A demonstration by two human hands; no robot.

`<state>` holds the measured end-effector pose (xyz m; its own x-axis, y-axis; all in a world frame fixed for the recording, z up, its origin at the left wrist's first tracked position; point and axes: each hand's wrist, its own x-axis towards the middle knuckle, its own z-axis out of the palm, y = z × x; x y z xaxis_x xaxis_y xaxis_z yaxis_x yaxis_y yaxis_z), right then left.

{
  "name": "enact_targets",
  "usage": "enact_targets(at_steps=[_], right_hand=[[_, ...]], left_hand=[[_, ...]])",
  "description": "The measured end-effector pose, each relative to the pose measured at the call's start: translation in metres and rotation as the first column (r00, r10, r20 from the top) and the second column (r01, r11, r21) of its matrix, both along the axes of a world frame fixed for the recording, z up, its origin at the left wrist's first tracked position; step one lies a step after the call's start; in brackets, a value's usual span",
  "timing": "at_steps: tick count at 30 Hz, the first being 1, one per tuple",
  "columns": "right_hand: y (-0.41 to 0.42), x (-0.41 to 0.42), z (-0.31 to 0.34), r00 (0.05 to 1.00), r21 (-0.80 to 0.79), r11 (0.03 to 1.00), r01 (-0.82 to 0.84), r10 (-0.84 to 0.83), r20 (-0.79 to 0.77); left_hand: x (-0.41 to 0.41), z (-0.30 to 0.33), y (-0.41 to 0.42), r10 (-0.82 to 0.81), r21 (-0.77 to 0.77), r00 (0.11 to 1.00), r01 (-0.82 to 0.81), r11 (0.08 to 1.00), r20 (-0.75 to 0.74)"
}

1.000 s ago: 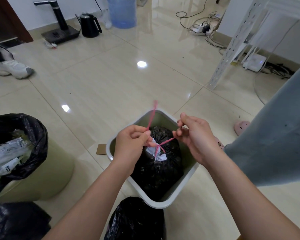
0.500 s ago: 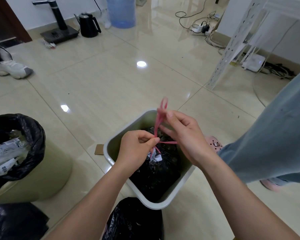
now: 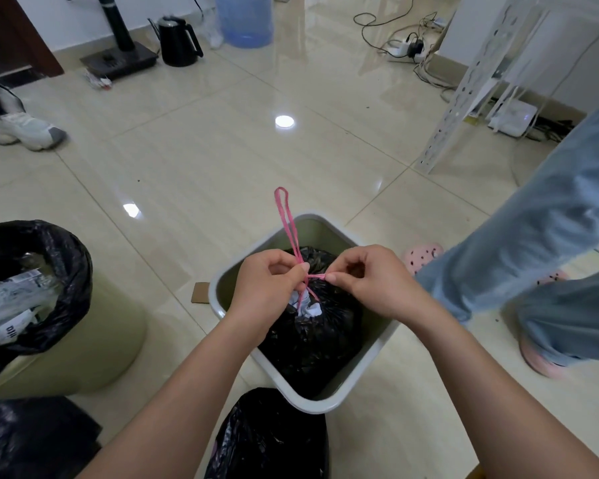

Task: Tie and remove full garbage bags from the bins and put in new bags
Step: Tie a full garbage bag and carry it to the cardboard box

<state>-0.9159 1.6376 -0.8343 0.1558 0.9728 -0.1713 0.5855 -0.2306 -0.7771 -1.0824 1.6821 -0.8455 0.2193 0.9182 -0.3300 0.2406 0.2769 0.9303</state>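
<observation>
Both hands [image 3: 267, 285] [image 3: 374, 281] pinch drawstring [image 3: 286, 219] | loop points up-away

You have one view only, from the camera on your head, so no second view shares any part of the scene. It looks forward and steeply down, close over your left hand [image 3: 268, 285] and right hand [image 3: 374, 281] above the square bin [image 3: 301, 406]. The wide lens bends the tiled floor [image 3: 222, 150], reaching a kettle [image 3: 179, 41] and water jug [image 3: 244, 20] far ahead.
</observation>
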Motion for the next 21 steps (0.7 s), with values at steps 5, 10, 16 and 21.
enact_targets(at_steps=[5, 10, 16, 21], right_hand=[[-0.003, -0.020, -0.003, 1.000, 0.164, 0.986, -0.016, 0.019, -0.015], [-0.003, -0.029, -0.014, 0.979, 0.188, 0.973, 0.133, -0.099, -0.179], [-0.002, -0.030, -0.015, 0.935, 0.105, 0.967, 0.233, -0.193, -0.296], [-0.003, -0.037, -0.012, 0.993, 0.174, 0.980, 0.099, -0.109, 0.047]], left_hand=[[0.001, 0.003, -0.001, -0.022, -0.011, 0.999, 0.022, 1.000, 0.044], [-0.003, 0.007, 0.000, -0.047, -0.038, 0.996, 0.050, 0.998, 0.081], [-0.008, 0.009, -0.003, -0.085, 0.089, 0.996, 0.088, 0.992, -0.033], [-0.006, 0.012, -0.003, -0.064, 0.219, 0.990, 0.091, 0.971, -0.125]])
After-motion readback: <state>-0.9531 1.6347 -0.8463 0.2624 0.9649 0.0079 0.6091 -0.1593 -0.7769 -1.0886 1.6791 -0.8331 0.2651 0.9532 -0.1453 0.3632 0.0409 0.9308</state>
